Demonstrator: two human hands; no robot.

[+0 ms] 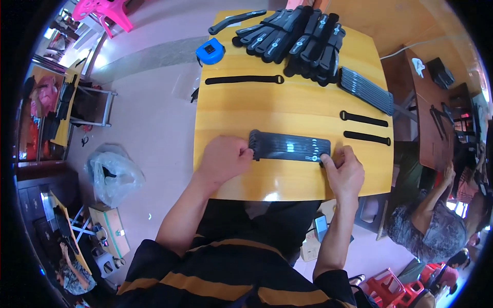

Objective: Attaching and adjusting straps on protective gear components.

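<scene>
A flat stack of black straps (290, 146) lies side by side on the yellow table (231, 115) in front of me, with glossy faces and pale marks near the right end. My left hand (224, 158) is closed at the left end of the stack, its fingers curled against the strap ends. At the other end, my right hand (346, 172) pinches the lower right corner, the thumb resting on the straps and the fingers bent behind. Right of the stack lie two loose black straps, an upper strap (365, 119) and a lower strap (367, 137).
Bundled black straps (313, 46) pile up at the table's far side. Another flat strap stack (365, 91) sits at the right edge. A single strap (244, 80) and a blue tape measure (210, 51) are at the far left. A person (429, 220) works at the right.
</scene>
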